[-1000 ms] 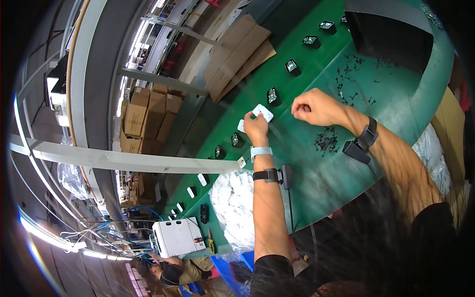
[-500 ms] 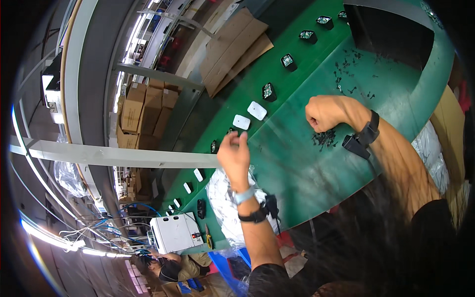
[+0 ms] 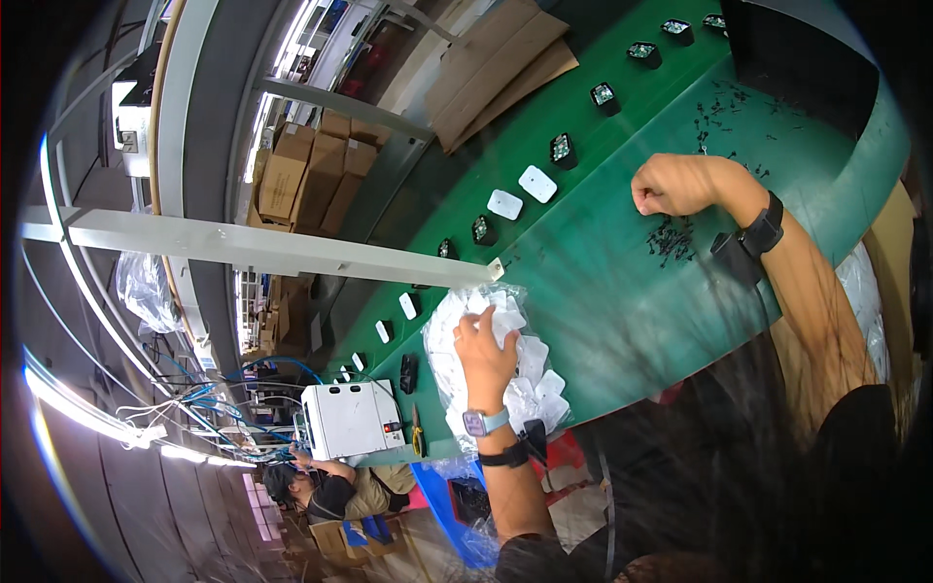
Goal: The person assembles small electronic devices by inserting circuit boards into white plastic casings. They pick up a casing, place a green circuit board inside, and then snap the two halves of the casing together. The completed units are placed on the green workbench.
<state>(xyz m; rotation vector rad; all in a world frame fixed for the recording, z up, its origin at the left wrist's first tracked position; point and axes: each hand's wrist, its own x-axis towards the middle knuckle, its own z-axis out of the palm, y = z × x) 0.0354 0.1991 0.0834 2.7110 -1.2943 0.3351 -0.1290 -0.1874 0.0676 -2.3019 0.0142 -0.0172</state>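
My left hand [image 3: 485, 358] lies over a plastic bag heaped with white rounded plates [image 3: 530, 358], its fingers spread on top of them. Close by a small heap of black parts [image 3: 671, 240], my right hand [image 3: 674, 185] is curled closed above the green table; whatever its fingers hold is hidden. Two white plates [image 3: 536, 184] with small holes lie on the green belt beyond my hands. Along the same belt stand several black housings [image 3: 563, 150] with circuit boards showing inside.
A pale metal bar [image 3: 292, 251] crosses at the left. Past the bag are a white machine box [image 3: 352, 420] and yellow-handled pliers [image 3: 418, 433]. More black parts [image 3: 717, 105] lie scattered near a dark panel [image 3: 799, 73]. Another person [image 3: 340, 486] works at the far lower left.
My left hand has gone from beside the plates on the belt back to the bag of white plates. My right hand stays curled near the black heap. The whole view has shifted.
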